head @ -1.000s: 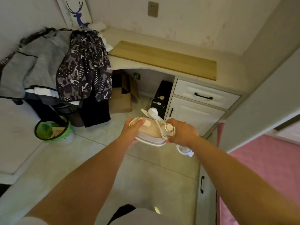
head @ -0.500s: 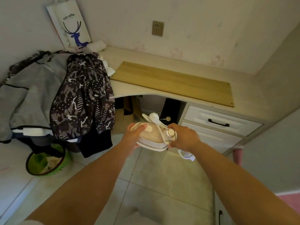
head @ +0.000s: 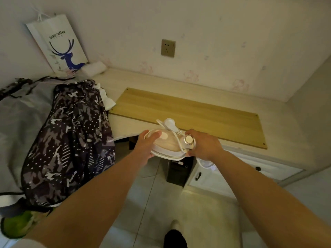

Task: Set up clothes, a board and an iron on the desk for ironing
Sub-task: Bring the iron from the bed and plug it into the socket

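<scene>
I hold a small cream and white iron (head: pixel 168 143) in both hands, just in front of the desk's front edge. My left hand (head: pixel 146 146) grips its nose end and my right hand (head: pixel 204 144) grips the rear by the round dial. Its white cord and plug (head: pixel 170 123) are wound over the top, and a loop hangs below my right hand. A long wooden board (head: pixel 193 111) lies flat on the pale desk (head: pixel 148 80). Dark patterned clothes (head: pixel 71 136) and a grey garment (head: pixel 21 119) are draped at the desk's left end.
A white paper bag with a blue deer (head: pixel 57 43) leans on the wall at the back left, beside a white roll (head: pixel 94 68). A wall socket (head: pixel 168 47) sits above the desk. White drawers (head: pixel 232 169) and a black box (head: pixel 176 171) are under it. A green bin (head: pixel 16 224) stands lower left.
I have stepped closer to the desk, so the board and desk fill more of the view. The iron stays held in both hands and is now near the desk edge.
</scene>
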